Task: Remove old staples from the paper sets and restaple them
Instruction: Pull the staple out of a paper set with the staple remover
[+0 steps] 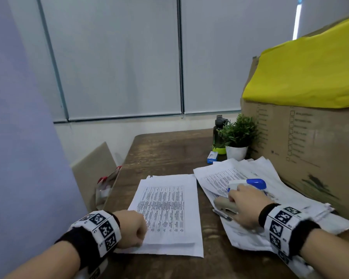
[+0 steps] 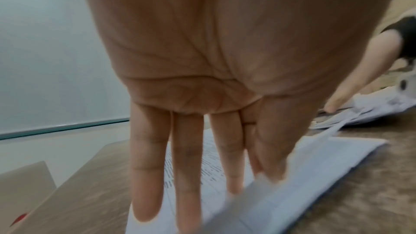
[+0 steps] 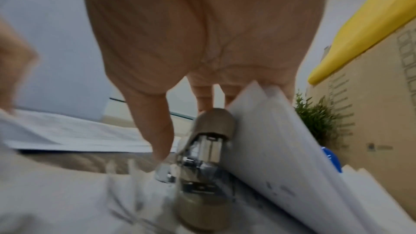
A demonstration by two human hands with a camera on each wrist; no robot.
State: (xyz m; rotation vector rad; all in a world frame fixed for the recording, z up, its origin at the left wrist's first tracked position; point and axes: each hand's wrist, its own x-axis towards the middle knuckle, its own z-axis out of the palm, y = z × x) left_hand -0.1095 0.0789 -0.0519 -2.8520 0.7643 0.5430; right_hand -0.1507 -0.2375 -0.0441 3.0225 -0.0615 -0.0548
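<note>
The beige stapler, lying on the loose paper pile at the right of the surface, is being closed on by the right hand; its thumb and fingers are curled about the body. The left hand lies on the printed paper set, its fingers straight and pressed flat in the wrist view. Judged so, restapling is at hand: the stapler must be carried to that set's corner. A cardboard box, a potted plant and window blinds stand behind.

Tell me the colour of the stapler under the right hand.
The stapler is beige-grey with shiny metal insides, clearest in the right wrist view; the right hand reaches over it.
</note>
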